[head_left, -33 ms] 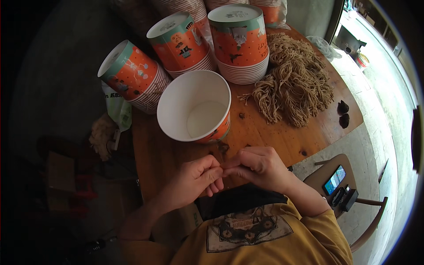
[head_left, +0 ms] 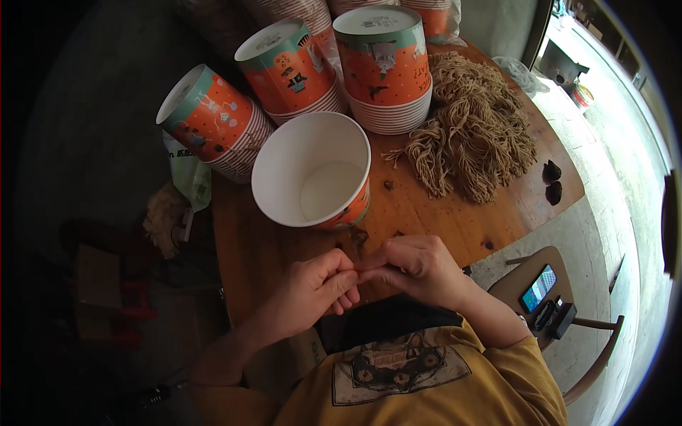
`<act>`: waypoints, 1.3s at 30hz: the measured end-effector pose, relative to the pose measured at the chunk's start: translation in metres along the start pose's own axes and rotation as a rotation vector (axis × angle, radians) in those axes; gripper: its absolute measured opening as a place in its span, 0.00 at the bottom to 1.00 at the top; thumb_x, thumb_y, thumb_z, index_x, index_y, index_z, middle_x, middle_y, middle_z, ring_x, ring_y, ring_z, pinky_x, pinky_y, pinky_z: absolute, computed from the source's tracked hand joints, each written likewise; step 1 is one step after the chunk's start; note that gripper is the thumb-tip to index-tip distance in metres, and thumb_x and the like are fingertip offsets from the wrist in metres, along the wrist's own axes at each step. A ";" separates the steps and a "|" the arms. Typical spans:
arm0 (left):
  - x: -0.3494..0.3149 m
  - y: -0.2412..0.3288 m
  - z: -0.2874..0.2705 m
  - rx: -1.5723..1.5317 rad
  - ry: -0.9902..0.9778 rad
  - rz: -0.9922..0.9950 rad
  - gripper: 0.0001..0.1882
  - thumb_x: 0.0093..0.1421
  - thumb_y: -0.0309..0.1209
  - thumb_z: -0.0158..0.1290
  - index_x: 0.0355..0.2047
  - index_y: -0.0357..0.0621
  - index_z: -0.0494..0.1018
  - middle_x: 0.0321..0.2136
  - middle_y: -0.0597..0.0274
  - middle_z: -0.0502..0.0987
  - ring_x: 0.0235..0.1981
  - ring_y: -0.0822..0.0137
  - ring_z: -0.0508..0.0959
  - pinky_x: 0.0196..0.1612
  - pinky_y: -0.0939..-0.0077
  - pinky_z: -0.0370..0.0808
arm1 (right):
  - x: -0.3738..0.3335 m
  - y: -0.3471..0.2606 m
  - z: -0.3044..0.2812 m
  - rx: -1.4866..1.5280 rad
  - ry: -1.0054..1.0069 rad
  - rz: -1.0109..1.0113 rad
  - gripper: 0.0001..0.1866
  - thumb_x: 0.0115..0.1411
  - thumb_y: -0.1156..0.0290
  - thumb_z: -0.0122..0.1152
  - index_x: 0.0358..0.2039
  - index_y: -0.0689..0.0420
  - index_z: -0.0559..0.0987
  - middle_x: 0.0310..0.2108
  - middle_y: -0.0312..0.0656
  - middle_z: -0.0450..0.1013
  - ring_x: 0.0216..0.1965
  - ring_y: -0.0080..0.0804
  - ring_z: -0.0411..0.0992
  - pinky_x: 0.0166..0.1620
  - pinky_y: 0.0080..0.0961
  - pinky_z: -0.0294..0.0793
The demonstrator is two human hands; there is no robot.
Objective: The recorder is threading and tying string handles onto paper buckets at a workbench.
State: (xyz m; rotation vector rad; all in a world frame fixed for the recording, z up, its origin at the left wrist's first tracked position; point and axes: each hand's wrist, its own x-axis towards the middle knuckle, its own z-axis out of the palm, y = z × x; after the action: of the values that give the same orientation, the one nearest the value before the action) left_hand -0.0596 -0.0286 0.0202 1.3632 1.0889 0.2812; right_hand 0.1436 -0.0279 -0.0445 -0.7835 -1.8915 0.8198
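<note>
My left hand (head_left: pixel 321 290) and my right hand (head_left: pixel 420 268) meet at the fingertips just over the table's near edge. Both are closed in a pinch, thumbs against curled fingers; whatever lies between them is too small or hidden to make out. Right beyond them an upright paper bucket (head_left: pixel 284 170), white inside and orange outside, faces me with its open mouth; only its pale bottom shows within. A heap of tan cords (head_left: pixel 477 131) lies farther right, with loose ends trailing toward the bucket.
Upside-down stacks of orange and green paper buckets (head_left: pixel 383 71) line the back of the wooden table (head_left: pixel 426 220). Two small dark lumps (head_left: pixel 553 183) lie near its right edge. A chair (head_left: pixel 506 285) at the right carries a phone (head_left: pixel 538 289). A plastic bag (head_left: pixel 190 174) hangs at the left.
</note>
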 end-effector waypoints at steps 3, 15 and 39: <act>-0.003 0.004 0.007 0.218 0.111 0.073 0.07 0.66 0.27 0.46 0.32 0.35 0.67 0.24 0.61 0.74 0.25 0.74 0.74 0.28 0.79 0.74 | -0.003 0.000 0.001 0.072 0.002 0.080 0.06 0.55 0.68 0.64 0.30 0.54 0.78 0.23 0.40 0.74 0.26 0.40 0.75 0.29 0.30 0.73; 0.028 0.003 -0.014 1.259 0.645 0.961 0.15 0.50 0.22 0.57 0.39 0.37 0.69 0.30 0.56 0.71 0.33 0.55 0.74 0.36 0.66 0.74 | 0.005 0.018 0.015 0.324 0.291 0.375 0.05 0.58 0.75 0.61 0.28 0.59 0.73 0.23 0.30 0.72 0.28 0.12 0.70 0.29 0.16 0.70; 0.048 0.023 -0.017 0.616 0.438 0.326 0.16 0.56 0.20 0.52 0.47 0.38 0.70 0.36 0.60 0.77 0.36 0.73 0.77 0.39 0.77 0.74 | 0.037 0.043 0.038 0.116 0.478 0.203 0.08 0.54 0.74 0.60 0.28 0.59 0.68 0.24 0.45 0.73 0.25 0.39 0.75 0.30 0.30 0.74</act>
State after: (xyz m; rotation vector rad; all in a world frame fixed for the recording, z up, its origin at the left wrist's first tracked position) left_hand -0.0379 0.0235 0.0213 2.1049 1.3761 0.5293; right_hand 0.1028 0.0176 -0.0750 -1.0082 -1.3466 0.7741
